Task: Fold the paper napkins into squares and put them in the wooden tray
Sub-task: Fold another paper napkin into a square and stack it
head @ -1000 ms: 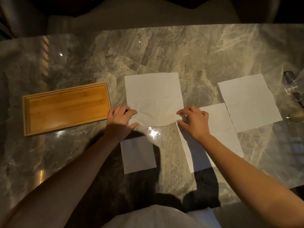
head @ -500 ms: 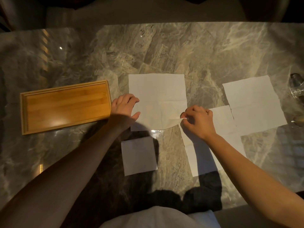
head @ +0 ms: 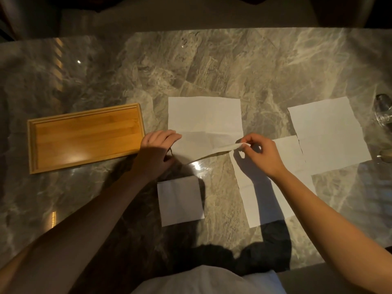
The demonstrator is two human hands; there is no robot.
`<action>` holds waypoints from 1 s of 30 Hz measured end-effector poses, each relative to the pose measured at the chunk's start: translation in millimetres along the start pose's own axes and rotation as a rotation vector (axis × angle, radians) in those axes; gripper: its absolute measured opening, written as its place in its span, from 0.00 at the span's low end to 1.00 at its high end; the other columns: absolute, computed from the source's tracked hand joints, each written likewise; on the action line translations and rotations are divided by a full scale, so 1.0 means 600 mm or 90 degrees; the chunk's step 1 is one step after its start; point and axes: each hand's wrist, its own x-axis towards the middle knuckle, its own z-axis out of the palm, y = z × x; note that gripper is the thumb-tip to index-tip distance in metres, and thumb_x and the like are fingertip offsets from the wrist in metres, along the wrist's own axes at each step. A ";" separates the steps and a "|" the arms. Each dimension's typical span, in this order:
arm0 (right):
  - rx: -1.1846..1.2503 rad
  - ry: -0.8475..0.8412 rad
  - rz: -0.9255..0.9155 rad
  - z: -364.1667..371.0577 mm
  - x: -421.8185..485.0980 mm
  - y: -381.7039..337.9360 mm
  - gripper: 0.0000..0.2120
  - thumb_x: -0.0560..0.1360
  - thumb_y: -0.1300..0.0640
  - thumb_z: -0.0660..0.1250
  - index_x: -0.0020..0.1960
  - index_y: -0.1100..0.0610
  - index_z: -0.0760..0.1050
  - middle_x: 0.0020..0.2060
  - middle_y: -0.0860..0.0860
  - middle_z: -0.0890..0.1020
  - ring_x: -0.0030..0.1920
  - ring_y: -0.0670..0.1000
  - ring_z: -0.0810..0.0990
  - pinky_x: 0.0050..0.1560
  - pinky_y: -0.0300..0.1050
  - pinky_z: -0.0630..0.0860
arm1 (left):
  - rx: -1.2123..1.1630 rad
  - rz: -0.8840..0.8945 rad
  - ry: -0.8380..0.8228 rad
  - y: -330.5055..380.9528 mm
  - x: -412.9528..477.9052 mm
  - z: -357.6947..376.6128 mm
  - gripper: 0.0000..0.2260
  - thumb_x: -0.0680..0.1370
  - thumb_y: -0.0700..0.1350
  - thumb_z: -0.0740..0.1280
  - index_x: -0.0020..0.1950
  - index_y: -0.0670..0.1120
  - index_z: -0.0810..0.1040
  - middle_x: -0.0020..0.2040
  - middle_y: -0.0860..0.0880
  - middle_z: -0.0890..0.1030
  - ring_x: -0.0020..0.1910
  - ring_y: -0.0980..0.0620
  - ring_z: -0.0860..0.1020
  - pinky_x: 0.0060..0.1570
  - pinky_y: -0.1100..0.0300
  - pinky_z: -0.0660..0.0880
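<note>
— Two hands on which sheet?
— Both on the unfolded white paper napkin [head: 204, 117], mid-way across the grey marble table [head: 233, 66], just right of the rectangular wooden tray [head: 84, 134]. The right hand [head: 261, 154] pinches its lifted near-right corner. The left hand [head: 158, 149] covers the near-left corner, and I cannot tell its grip.

You are pinching the near right corner of the white unfolded paper napkin [head: 204, 117] in your right hand [head: 261, 153], raised off the grey marble desk [head: 212, 66], while your left hand [head: 158, 149] is covering its near left corner, beside the rectangular wooden tray [head: 84, 136].
</note>
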 end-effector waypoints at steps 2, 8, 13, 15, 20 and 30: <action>0.015 -0.006 -0.007 -0.001 -0.004 -0.003 0.05 0.76 0.61 0.66 0.44 0.55 0.79 0.39 0.47 0.83 0.41 0.49 0.80 0.47 0.52 0.79 | -0.027 -0.014 0.039 0.007 0.006 0.005 0.24 0.67 0.39 0.72 0.63 0.47 0.75 0.63 0.46 0.76 0.63 0.44 0.73 0.61 0.49 0.66; -0.014 -0.029 -0.056 -0.012 -0.012 0.016 0.18 0.71 0.66 0.68 0.60 0.55 0.75 0.56 0.50 0.79 0.57 0.49 0.77 0.60 0.51 0.74 | -0.128 -0.016 0.140 0.011 0.011 0.012 0.07 0.74 0.37 0.67 0.51 0.40 0.81 0.52 0.42 0.83 0.53 0.42 0.80 0.53 0.48 0.76; -0.291 -0.076 -0.063 0.000 -0.002 0.037 0.36 0.69 0.60 0.71 0.73 0.48 0.61 0.70 0.51 0.67 0.64 0.58 0.68 0.62 0.59 0.68 | -0.174 0.003 0.100 0.005 0.001 0.006 0.08 0.74 0.39 0.69 0.52 0.39 0.80 0.48 0.41 0.83 0.47 0.44 0.81 0.45 0.59 0.76; -0.287 -0.043 -0.077 0.010 0.008 0.033 0.34 0.70 0.59 0.71 0.73 0.48 0.63 0.69 0.52 0.68 0.63 0.59 0.68 0.61 0.58 0.68 | -0.208 0.013 0.066 0.001 -0.004 0.002 0.09 0.74 0.41 0.69 0.52 0.39 0.80 0.48 0.41 0.83 0.47 0.46 0.81 0.44 0.62 0.75; -0.226 0.006 -0.101 0.018 0.037 0.017 0.11 0.75 0.60 0.67 0.54 0.50 0.81 0.56 0.50 0.80 0.57 0.55 0.74 0.57 0.60 0.71 | -0.241 0.004 0.040 -0.006 -0.008 -0.004 0.09 0.74 0.40 0.69 0.53 0.40 0.79 0.48 0.43 0.83 0.47 0.48 0.80 0.44 0.60 0.77; -0.237 -0.029 -0.132 0.018 0.023 0.013 0.14 0.72 0.61 0.69 0.55 0.48 0.81 0.51 0.47 0.83 0.53 0.52 0.77 0.53 0.59 0.72 | -0.260 -0.066 0.092 0.001 0.000 -0.002 0.07 0.73 0.39 0.70 0.50 0.41 0.79 0.47 0.42 0.83 0.45 0.47 0.80 0.42 0.57 0.78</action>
